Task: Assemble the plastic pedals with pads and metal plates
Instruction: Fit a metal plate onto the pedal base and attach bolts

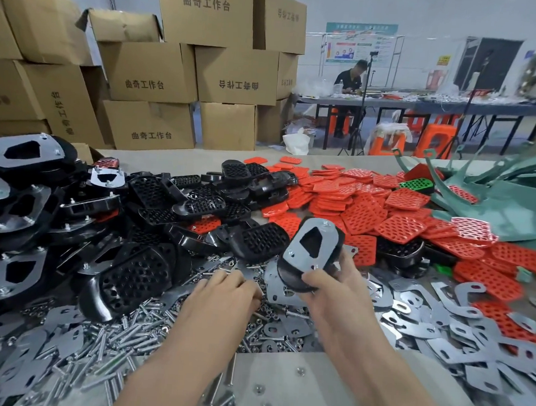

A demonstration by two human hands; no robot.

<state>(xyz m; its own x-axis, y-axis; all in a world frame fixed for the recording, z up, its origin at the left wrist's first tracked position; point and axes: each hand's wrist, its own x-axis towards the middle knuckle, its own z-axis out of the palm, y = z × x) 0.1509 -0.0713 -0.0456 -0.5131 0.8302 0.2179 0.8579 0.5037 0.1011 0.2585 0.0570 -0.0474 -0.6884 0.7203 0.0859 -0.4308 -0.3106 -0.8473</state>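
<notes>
1. Pedal (290, 276) of black plastic, held tilted on end over the middle of the worktop (294, 391), with a grey metal plate (298, 258) lying against its upturned face.
2. Right hand (333, 291) grasps this pedal from below: the thumb presses on the near end of the plate and the fingers are curled round the far side.
3. Left hand (222, 293) is palm down just beside it, its fingertips bent into the screws and nuts (117, 347) that spread from the middle toward the near left corner. Whether it pinches anything cannot be told.
4. Bare black pedals (141, 276) lie heaped across the left half of the worktop, most with the perforated face up.
5. Finished pedals (22, 154), each with a plate bolted on, are piled along the left edge.
6. Red pads (371, 207) lie in a broad heap from the far edge toward the right edge, with one green pad (418, 184) among them at the far side.
7. Loose plates (427, 312) overlap one another between the right hand and the near right corner.
8. Teal plastic parts (499, 193) are stacked at the far right corner, touching the red heap.
9. Cardboard boxes (149, 71) stand stacked beyond the far left of the worktop.
10. Beyond them to the right, a person (351, 78) sits at a long table (394, 102), with orange stools (436, 141) in front of it.
</notes>
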